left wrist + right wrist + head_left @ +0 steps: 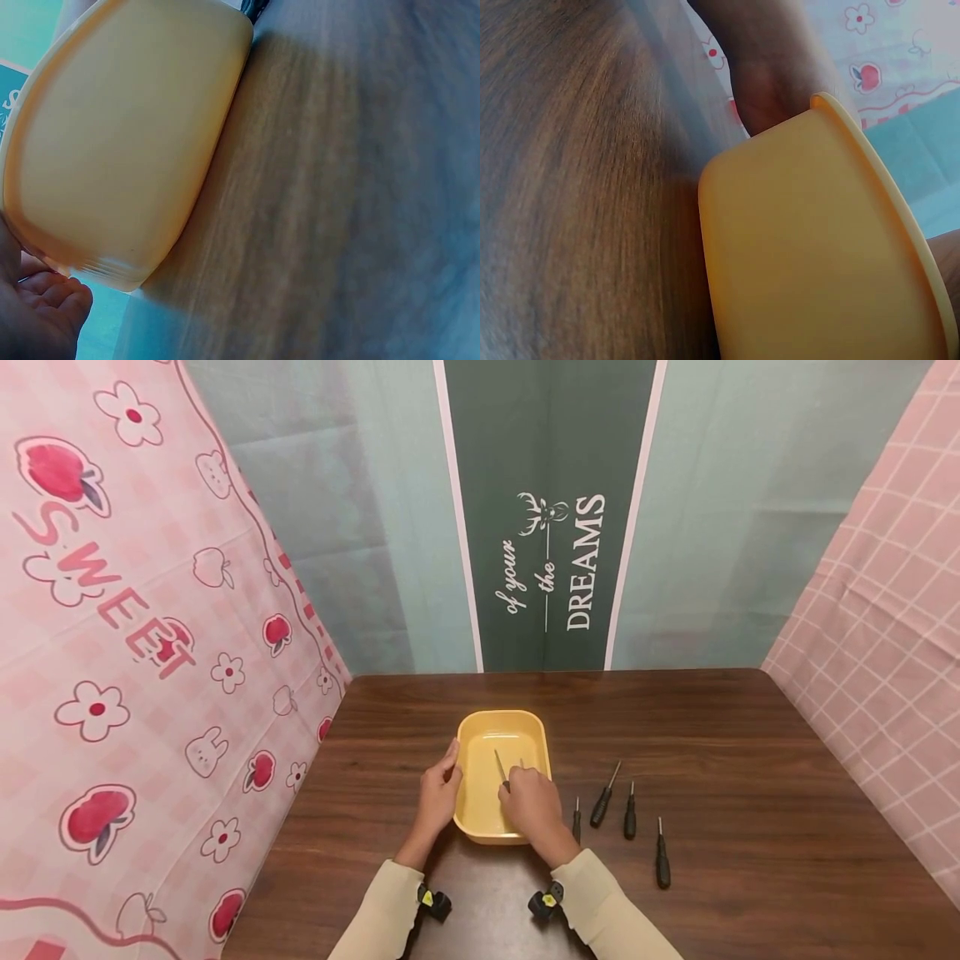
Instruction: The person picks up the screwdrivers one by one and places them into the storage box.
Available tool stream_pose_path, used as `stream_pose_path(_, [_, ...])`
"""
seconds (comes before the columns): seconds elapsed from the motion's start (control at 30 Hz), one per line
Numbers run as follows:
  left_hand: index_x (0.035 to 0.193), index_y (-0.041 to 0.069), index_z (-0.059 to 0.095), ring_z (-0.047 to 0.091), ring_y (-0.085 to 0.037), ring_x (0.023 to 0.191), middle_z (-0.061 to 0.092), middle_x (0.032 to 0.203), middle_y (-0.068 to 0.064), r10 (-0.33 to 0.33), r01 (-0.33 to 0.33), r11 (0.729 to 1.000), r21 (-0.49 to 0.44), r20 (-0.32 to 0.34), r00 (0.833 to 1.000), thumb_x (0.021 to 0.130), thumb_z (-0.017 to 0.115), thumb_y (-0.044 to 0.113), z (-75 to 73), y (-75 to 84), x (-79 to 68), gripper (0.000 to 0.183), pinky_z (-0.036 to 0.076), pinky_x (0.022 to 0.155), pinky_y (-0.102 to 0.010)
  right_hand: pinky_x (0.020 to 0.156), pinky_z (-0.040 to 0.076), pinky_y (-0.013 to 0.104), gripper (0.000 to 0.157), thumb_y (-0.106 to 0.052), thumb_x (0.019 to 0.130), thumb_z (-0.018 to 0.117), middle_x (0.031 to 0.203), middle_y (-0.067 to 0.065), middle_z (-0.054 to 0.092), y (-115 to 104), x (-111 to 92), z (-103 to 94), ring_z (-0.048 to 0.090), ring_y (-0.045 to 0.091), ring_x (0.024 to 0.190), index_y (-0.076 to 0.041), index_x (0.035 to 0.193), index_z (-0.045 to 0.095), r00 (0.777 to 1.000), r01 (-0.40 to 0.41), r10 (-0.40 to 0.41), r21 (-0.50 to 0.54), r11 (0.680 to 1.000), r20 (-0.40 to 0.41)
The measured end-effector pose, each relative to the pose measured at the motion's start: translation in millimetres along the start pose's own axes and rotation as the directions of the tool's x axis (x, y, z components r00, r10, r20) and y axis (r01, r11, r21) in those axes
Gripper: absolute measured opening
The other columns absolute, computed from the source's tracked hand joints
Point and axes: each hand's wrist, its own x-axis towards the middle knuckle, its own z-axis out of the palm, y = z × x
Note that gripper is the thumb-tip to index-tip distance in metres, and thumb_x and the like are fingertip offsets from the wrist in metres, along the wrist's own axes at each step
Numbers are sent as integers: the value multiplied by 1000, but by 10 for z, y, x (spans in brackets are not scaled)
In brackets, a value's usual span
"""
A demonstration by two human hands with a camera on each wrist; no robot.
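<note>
A yellow plastic container [480, 810] with rounded corners stands on the table, its pale yellow wall filling much of both wrist views. My left hand [438, 793] holds it by the left side; in the left wrist view the curled fingers [60, 296] lie against the container's outer wall. Over the container's right half is my right hand [534, 806], fingers curled round a screwdriver. A screwdriver [500, 766] with a dark handle points up and left from beside these fingers, and a second thin metal tip shows just above the knuckles. The right hand hides most of both handles.
To the right of the container, several black-handled screwdrivers lie on the brown wooden table [750, 793], among them a longer one [602, 806] and one nearer the front [663, 864]. Another screwdriver [577, 822] lies close beside my right wrist. Printed cloths hang round the table.
</note>
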Motion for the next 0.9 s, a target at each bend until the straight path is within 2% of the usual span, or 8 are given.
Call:
stream_pose_path(0.2, [139, -15, 48, 44, -35, 139, 47, 147, -25, -8, 9, 1000, 12, -23, 1000, 100, 51, -10, 70, -284, 44, 39, 33, 114, -46, 46, 46, 43, 32, -16, 87, 69, 58, 5, 54, 3, -2, -5, 53, 23, 52, -13, 61, 51, 1000, 6, -6, 0, 1000, 15])
stream_pose_path(0.3, [140, -10, 50, 45, -30, 139, 49, 147, -20, -16, 16, 1000, 13, -27, 999, 101, 53, -5, 77, -388, 54, 39, 34, 115, -44, 46, 45, 41, 33, -15, 87, 68, 58, 3, 52, 4, -5, 3, 50, 21, 51, -14, 61, 49, 1000, 1, -1, -5, 1000, 28])
stream_pose_path(0.53, [141, -6, 52, 45, -23, 140, 49, 149, -14, -29, 28, 999, -18, -17, 999, 102, 55, -2, 40, -425, 33, 40, 33, 116, -38, 44, 42, 39, 34, -13, 87, 69, 56, 2, 49, -10, -32, 34, 47, 19, 49, -15, 60, 49, 999, 3, -3, 1, 1000, 36])
stream_pose_path(0.73, [142, -5, 52, 45, -23, 140, 49, 149, -13, -28, 28, 1000, -4, -18, 999, 102, 55, -1, 32, -434, 32, 40, 34, 115, -39, 45, 42, 38, 31, -13, 87, 69, 57, 2, 51, -22, -35, 37, 47, 19, 49, -13, 62, 51, 999, 3, -3, 0, 1000, 35])
stream_pose_path(0.9, [140, -7, 52, 46, -27, 139, 50, 148, -18, -10, 10, 1000, 2, -27, 1000, 101, 55, -3, 66, -415, 44, 39, 35, 114, -42, 46, 43, 39, 32, -13, 87, 68, 57, 2, 51, -8, -23, 24, 48, 19, 50, -14, 61, 50, 999, -1, 1, -14, 1000, 41])
